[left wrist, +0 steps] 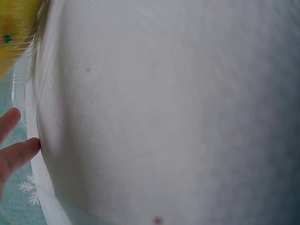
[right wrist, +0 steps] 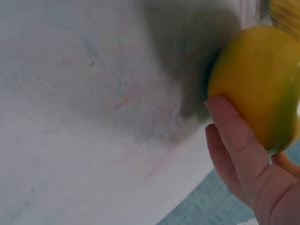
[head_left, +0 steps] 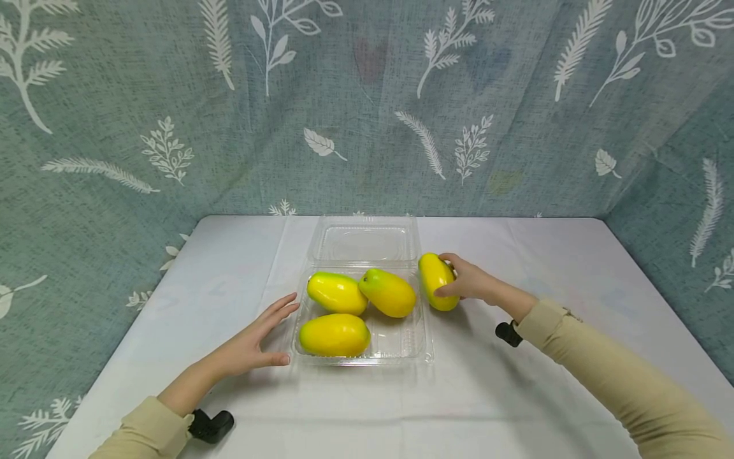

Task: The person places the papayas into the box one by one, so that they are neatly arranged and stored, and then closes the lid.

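Note:
My right hand (head_left: 467,278) grips a yellow mango (head_left: 437,280) just outside the right wall of a clear plastic clamshell box (head_left: 395,344). In the right wrist view, the fingers and thumb lie around this mango (right wrist: 255,89), whose shadow falls on the cloth. Inside the box are a mango with a green top edge (head_left: 335,293), another with a green tip (head_left: 390,294), leaning against it, and a third (head_left: 335,335) along the front. Left of the box, my left hand (head_left: 252,341) is spread with fingers apart, holding nothing. Two of its fingertips (left wrist: 21,152) show in the left wrist view.
The box's transparent lid (head_left: 367,244) lies folded back behind it. A white cloth (head_left: 367,408) covers the table. Grey-green leaf-patterned fabric (head_left: 367,115) hangs behind and along the sides. Black wrist devices (head_left: 212,426) sit below both sleeves.

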